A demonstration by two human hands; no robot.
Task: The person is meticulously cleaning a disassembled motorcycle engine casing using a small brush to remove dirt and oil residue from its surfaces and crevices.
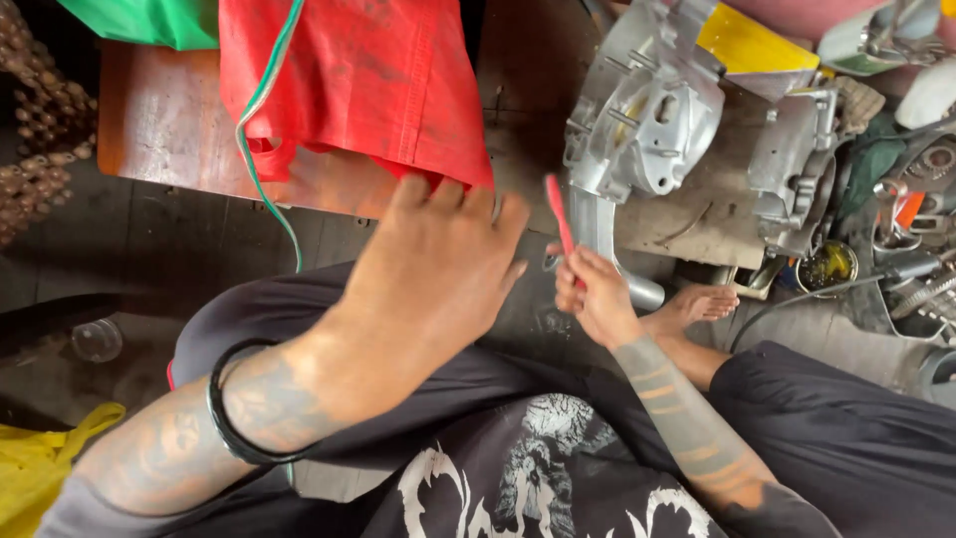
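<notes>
My left hand [428,274] stretches forward close to the camera, fingers together, their tips at the lower edge of a red cloth bag [363,85] on a wooden board. It holds nothing that I can see. My right hand [593,294] is closed around the lower end of a red toothbrush [558,211], which points up toward a silver metal engine casing [647,105]. A curved metal piece [597,234] lies just behind the toothbrush. A black bangle rings my left wrist.
A second grey engine part [797,169] sits right of the casing, with a yellow sheet [752,45] behind. A small bowl of yellowish liquid [827,264], tools and a cable lie at right. My bare foot [697,304] rests below the board. A green-white cord [264,130] hangs at left.
</notes>
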